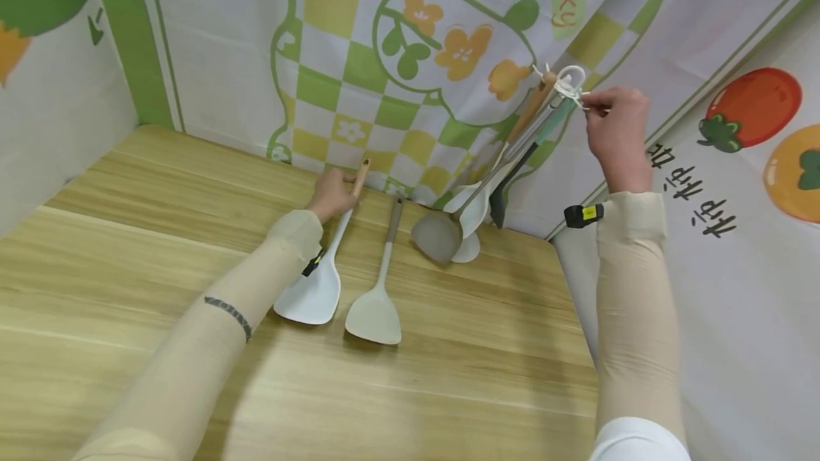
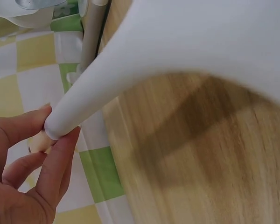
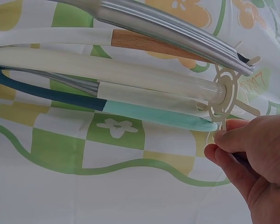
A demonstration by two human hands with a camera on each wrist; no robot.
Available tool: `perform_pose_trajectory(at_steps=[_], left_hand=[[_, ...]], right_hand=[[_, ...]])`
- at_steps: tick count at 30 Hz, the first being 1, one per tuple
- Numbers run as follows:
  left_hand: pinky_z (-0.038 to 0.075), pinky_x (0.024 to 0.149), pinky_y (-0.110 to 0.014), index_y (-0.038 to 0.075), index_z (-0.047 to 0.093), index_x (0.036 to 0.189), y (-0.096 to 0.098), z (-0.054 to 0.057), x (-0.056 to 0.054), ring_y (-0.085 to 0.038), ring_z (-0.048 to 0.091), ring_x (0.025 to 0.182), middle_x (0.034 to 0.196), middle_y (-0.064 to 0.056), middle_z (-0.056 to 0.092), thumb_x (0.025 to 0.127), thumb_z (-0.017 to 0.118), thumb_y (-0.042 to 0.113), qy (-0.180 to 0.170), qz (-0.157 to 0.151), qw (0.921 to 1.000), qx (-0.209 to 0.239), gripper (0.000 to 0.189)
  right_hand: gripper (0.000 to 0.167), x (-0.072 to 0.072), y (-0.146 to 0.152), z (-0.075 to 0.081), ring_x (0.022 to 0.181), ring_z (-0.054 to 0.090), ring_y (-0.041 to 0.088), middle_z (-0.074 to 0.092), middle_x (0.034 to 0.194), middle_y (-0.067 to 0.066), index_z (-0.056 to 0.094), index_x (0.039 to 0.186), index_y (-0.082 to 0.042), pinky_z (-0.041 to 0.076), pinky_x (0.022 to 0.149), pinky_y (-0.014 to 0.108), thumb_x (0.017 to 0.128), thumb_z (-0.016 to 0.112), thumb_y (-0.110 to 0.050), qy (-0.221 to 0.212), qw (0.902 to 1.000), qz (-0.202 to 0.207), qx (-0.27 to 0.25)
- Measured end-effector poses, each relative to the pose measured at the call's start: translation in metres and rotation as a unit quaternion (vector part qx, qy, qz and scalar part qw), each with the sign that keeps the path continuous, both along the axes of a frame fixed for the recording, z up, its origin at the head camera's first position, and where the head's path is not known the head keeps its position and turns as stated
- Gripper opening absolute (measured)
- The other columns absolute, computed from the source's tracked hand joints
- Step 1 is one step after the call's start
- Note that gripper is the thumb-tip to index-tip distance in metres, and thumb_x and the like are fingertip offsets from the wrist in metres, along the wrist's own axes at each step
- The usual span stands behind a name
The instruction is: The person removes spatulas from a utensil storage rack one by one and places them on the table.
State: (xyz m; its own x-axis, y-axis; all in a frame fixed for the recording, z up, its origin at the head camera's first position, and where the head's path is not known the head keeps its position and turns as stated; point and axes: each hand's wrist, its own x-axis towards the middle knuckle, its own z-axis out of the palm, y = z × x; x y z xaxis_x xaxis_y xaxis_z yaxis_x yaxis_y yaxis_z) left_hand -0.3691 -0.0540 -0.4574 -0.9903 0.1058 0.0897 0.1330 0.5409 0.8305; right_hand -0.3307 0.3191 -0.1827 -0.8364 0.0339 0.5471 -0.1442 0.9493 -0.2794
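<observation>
My left hand (image 1: 331, 194) pinches the wooden handle of a white spatula (image 1: 310, 295), whose broad blade is by the tabletop. In the left wrist view the thumb and fingers (image 2: 60, 158) grip where the white shaft meets the wood. Up at the right, my right hand (image 1: 618, 126) pinches an outer hook of a white round utensil rack (image 3: 227, 91). From that rack hang several utensils, among them a grey-brown ladle-like turner (image 1: 438, 236), a wooden-handled utensil (image 3: 154, 45) and one with a mint handle (image 3: 154, 115).
A beige spatula (image 1: 374, 315) with a grey-brown handle lies on the wood-grain table (image 1: 448, 390), right of the white one. A checked, printed cloth (image 1: 359, 55) hangs behind. A printed white wall panel (image 1: 737, 290) stands at the right.
</observation>
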Motion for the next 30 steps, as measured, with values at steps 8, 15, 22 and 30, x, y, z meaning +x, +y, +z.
perform_pose_trajectory(at_steps=[8,15,22,30], left_hand=[[0.055,0.098,-0.049,-0.006,0.055,0.140,-0.002,0.000,-0.001,-0.044,0.057,0.122,0.137,-0.028,0.060,0.081,0.077,0.006,-0.014,-0.001,0.9998,-0.015,0.064],[0.060,0.089,-0.043,-0.005,0.052,0.143,-0.002,-0.001,0.000,-0.040,0.065,0.108,0.133,-0.028,0.062,0.080,0.079,0.002,-0.026,-0.005,0.9996,-0.005,0.068],[0.062,0.066,-0.033,-0.011,0.048,0.143,-0.006,-0.014,-0.008,-0.030,0.073,0.080,0.105,-0.030,0.072,0.077,0.078,-0.005,-0.024,-0.030,0.9986,0.037,0.073],[0.063,0.075,-0.035,-0.012,0.047,0.143,-0.002,-0.013,-0.002,-0.039,0.072,0.094,0.112,-0.033,0.069,0.081,0.075,-0.005,-0.026,-0.024,0.9992,0.018,0.069]], right_hand=[[0.029,0.000,0.000,-0.001,0.092,0.060,0.013,0.070,0.116,0.018,0.074,0.120,-0.005,0.049,0.073,0.010,0.099,0.055,-0.001,0.004,1.0000,-0.001,0.001],[0.028,0.000,0.000,-0.002,0.093,0.059,0.014,0.069,0.116,0.017,0.074,0.120,-0.006,0.048,0.072,0.012,0.100,0.056,-0.003,-0.002,1.0000,-0.003,-0.003],[0.028,0.001,0.000,-0.002,0.093,0.060,0.015,0.070,0.115,0.019,0.074,0.120,-0.004,0.050,0.074,0.012,0.098,0.056,-0.001,0.004,1.0000,0.001,-0.005],[0.028,0.001,-0.001,-0.001,0.098,0.064,0.020,0.069,0.115,0.020,0.074,0.119,-0.004,0.056,0.083,0.016,0.097,0.057,0.001,0.010,0.9999,0.008,-0.011]])
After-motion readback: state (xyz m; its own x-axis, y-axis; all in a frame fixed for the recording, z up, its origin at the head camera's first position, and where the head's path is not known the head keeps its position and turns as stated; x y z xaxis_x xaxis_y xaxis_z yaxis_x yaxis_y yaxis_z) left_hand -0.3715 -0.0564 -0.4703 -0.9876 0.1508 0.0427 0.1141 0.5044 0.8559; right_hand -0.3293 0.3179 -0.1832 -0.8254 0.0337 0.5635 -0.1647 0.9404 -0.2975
